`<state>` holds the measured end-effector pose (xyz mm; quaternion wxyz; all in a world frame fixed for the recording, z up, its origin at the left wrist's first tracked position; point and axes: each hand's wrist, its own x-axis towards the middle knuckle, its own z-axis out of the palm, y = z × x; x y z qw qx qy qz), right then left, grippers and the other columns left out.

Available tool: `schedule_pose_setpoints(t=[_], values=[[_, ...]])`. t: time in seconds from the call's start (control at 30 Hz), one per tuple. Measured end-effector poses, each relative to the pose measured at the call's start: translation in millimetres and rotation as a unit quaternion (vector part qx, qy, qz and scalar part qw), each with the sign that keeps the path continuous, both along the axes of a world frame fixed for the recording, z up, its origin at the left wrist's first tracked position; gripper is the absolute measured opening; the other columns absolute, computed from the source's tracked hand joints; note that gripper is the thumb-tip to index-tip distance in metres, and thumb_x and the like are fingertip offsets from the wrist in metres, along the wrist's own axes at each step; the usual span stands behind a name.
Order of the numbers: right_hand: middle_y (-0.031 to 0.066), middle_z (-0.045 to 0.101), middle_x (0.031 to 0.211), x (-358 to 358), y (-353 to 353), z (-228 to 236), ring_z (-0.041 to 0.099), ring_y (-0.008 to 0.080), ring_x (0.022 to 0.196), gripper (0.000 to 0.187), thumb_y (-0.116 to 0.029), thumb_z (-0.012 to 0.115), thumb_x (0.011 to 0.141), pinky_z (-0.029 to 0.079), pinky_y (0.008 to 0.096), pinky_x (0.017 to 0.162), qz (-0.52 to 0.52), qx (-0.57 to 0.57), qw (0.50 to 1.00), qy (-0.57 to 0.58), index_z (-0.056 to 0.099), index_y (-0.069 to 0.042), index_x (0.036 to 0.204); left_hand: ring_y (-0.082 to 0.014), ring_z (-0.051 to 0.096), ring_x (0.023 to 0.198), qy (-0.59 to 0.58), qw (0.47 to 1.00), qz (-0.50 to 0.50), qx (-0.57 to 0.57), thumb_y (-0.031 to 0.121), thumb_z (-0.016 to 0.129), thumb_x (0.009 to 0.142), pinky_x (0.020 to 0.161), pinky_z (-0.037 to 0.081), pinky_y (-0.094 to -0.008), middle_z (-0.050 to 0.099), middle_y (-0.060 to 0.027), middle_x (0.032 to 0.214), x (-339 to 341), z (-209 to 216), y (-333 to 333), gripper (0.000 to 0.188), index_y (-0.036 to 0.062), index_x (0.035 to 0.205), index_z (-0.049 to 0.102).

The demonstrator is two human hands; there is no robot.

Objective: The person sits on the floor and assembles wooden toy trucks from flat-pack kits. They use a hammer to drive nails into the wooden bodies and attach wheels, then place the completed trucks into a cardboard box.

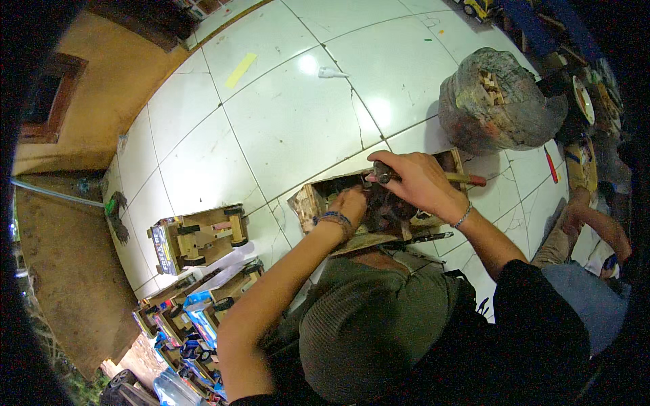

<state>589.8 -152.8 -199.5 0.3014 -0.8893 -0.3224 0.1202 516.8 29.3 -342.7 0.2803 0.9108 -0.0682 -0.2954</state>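
A wooden box (pixel 308 211) with a ragged left edge lies on the tiles in front of me, its inside dark. My left hand (pixel 348 206) reaches into its left part with fingers curled downward; whatever they hold is hidden. My right hand (pixel 423 183) is over the middle of the box, closed round a hammer (pixel 384 172). The dark hammer head points left beyond my thumb, and its wooden handle with a red end sticks out to the right. Dark shapes under the hands are too dim to make out.
Left stands a wooden toy truck (pixel 211 237) on its side, with several more toy trucks (pixel 196 308) below it. A grey sack-like container (pixel 477 108) holds wood pieces. A red tool (pixel 550 166) lies right, near another person's arm (pixel 596 220). A white object (pixel 330 72) lies ahead.
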Motion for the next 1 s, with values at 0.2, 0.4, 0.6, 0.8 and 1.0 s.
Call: schedule_pose_setpoints(t=[0.2,0.4,0.6,0.8,1.0], values=[[0.0172,0.067,0.077,-1.2,-3.6,3.4,0.066,0.0384,0.072,0.038,-0.042,0.064,0.091,0.050,0.0476,0.064,-0.054,0.026,0.995,0.080,0.063,-0.014,0.117,-0.0338,0.062,0.104,-0.088,0.995,-0.038,0.020,0.017,0.047,0.091,0.090,0.051,-0.0439,0.064,-0.0173,0.114,-19.4,-41.2,-21.3,0.031,0.0089,0.117,0.061],[0.0174,0.068,0.077,6.9,10.9,23.2,0.067,0.0345,0.070,0.035,-0.034,0.070,0.089,0.051,0.0402,0.064,-0.060,0.064,0.992,0.089,0.064,-0.014,0.118,-0.0370,0.062,0.107,0.012,0.995,-0.069,0.065,0.022,0.057,0.088,0.091,0.051,-0.0467,0.064,-0.0210,0.117,-9.9,9.4,-12.2,0.038,0.0043,0.122,0.059],[0.0101,0.066,0.071,-3.7,48.8,61.2,0.060,0.0168,0.061,0.029,-0.026,0.072,0.090,0.049,0.0319,0.063,0.019,0.085,0.982,0.170,0.066,-0.011,0.114,-0.0277,0.069,0.096,0.128,0.916,0.260,-0.277,0.026,0.062,0.094,0.080,0.057,-0.0403,0.069,-0.0176,0.099,-35.5,137.1,41.8,0.027,0.0027,0.107,0.061],[0.0129,0.072,0.105,-33.7,107.1,86.4,0.071,0.0203,0.094,0.031,-0.013,0.070,0.089,0.052,0.0320,0.084,0.198,0.139,0.947,0.211,0.066,-0.008,0.119,-0.0133,0.067,0.091,0.101,0.729,0.443,-0.511,0.018,0.071,0.091,0.079,0.057,-0.0278,0.069,-0.0069,0.098,-88.9,216.7,115.5,0.029,0.0027,0.113,0.060],[0.0133,0.073,0.102,-65.3,151.9,110.9,0.073,0.0200,0.087,0.039,0.004,0.069,0.077,0.055,0.0292,0.075,0.335,0.123,0.919,0.164,0.067,-0.006,0.115,-0.0149,0.068,0.089,0.065,0.696,0.490,-0.521,0.014,0.075,0.088,0.078,0.056,-0.0266,0.069,-0.0097,0.100,-164.9,254.4,138.2,0.035,-0.0015,0.112,0.056]])
